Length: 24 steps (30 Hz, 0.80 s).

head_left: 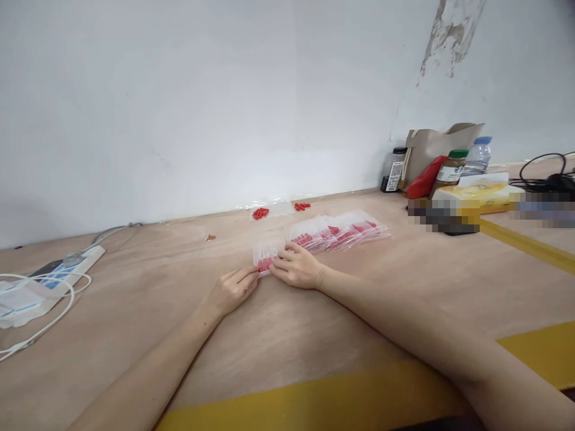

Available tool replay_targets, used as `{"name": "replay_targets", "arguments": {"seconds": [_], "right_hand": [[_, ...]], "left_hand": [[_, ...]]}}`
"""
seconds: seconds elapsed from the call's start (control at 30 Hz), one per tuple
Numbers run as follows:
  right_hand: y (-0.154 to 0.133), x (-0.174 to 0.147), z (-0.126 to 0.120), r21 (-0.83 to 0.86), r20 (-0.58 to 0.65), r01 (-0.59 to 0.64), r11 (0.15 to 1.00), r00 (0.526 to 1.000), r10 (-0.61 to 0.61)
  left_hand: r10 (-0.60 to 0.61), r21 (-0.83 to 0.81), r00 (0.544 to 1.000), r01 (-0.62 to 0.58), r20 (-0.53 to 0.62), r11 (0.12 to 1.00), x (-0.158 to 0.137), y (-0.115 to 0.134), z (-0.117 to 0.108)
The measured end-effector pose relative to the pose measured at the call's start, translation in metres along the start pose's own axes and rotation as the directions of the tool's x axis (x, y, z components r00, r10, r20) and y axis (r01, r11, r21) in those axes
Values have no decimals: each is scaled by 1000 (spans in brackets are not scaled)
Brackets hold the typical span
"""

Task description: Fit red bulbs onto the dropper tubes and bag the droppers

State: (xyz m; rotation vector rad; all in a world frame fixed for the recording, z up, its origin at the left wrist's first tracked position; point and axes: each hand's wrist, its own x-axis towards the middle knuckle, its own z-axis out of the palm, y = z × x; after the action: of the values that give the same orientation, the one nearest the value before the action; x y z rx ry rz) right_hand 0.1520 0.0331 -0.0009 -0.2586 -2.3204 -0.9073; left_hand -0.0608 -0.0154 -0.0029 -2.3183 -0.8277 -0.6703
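A small clear plastic bag point(263, 251) with several red, finger-shaped pieces in it lies flat on the table between my hands. My left hand point(233, 290) has its fingers pressed together on the bag's lower left corner. My right hand point(297, 267) is closed on the bag's right side, its curled fingers covering part of the red pieces. Just beyond my right hand, a fanned stack of similar filled bags point(335, 232) spreads to the right. Near the wall are two small groups of red pieces, a left one point(260, 213) and a right one point(302, 206), on clear plastic.
White cables point(67, 302) and a blue-and-white packet point(67, 278) lie at the left. At the back right stand a dark bottle point(393, 172), a beige bag point(431, 149), a green-lidded jar point(451, 167), a water bottle point(478, 157) and a yellow tissue pack point(476, 196). Yellow tape point(287, 404) runs along the front edge.
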Motion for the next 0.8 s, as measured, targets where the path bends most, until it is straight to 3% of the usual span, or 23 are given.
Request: {"name": "replay_targets", "arguments": {"seconds": [0.23,0.37,0.53,0.8], "right_hand": [[-9,22,17,2,-38,85,996,996,-85],[-10,23,17,-23,-82,140,990,987,-141],[-6,20,13,-49,-43,170,984,984,-172],[11,-4,-2,-131,-67,52,990,996,-62]], "left_hand": [[54,37,999,-54,-5,998,-7,-6,1],[71,88,997,-72,12,994,-2,-4,-4],[78,105,997,-77,-11,991,2,0,-7],[42,65,997,-39,-60,997,-3,-5,-6]]}}
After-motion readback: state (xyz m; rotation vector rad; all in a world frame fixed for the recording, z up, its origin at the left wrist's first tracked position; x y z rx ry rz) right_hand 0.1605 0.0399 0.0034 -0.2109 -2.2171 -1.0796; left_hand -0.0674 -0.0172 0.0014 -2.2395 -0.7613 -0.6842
